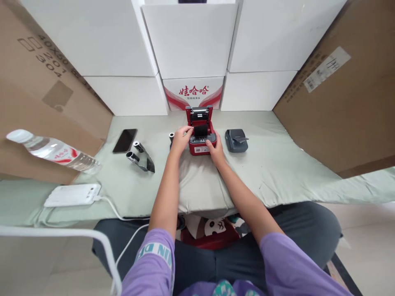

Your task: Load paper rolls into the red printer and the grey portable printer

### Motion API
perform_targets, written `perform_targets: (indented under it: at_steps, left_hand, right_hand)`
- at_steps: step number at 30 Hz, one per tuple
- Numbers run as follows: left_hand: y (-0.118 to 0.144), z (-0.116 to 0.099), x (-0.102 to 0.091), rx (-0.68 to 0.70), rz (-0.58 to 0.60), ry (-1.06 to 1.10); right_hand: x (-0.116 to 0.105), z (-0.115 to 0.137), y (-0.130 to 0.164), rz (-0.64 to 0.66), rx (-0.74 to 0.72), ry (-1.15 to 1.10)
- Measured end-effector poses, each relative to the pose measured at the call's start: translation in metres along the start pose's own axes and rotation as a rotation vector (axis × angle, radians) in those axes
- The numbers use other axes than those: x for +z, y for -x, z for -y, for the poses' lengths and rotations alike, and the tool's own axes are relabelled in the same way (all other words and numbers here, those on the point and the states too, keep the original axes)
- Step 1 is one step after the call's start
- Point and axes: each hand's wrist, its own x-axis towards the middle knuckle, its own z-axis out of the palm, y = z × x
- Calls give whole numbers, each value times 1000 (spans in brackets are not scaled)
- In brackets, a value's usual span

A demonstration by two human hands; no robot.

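A small red printer [200, 135] with its lid raised stands on the pale green cloth [277, 164] in the middle. My left hand [182, 137] rests on the printer's left side, fingers reaching over its open top. My right hand [214, 149] touches its front right corner. A small dark roll [171, 137] stands just left of my left hand, partly hidden by it.
A dark grey printer [236, 140] sits to the right. On the left lie a black phone [125, 140], two black rolls with film [141, 157], a water bottle [55, 152] and a white power bank [73, 195] with cable. White and brown boxes wall the back and sides.
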Motion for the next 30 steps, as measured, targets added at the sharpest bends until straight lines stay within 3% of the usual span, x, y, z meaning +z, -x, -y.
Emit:
perform_targets:
  at_steps: [5,8,11,16,20,23,26,30]
  left_hand:
    - [-48,-19,-10,25,457,-248]
    - [-67,-30,-5,86,634,-472]
    - [-74,-42,4,45,741,-714]
    - [-77,-62,20,-48,743,-993]
    - [-78,-71,7,-50,769,-922]
    - [-77,-80,-25,-38,749,-677]
    - [-73,-94,-72,-73,589,-348]
    - [-59,-108,-138,-358,304,-7]
  right_hand:
    - [1,-6,-4,7,-27,-20]
    - [1,-9,-5,9,-48,-33]
    - [3,-12,-6,4,-56,-39]
    - [4,-16,-8,1,-67,-33]
    - [4,-16,-8,1,-71,-39]
    - [5,-15,-7,22,-81,-41]
    - [5,-15,-7,17,-82,-60]
    - [5,-16,-7,34,-70,-74]
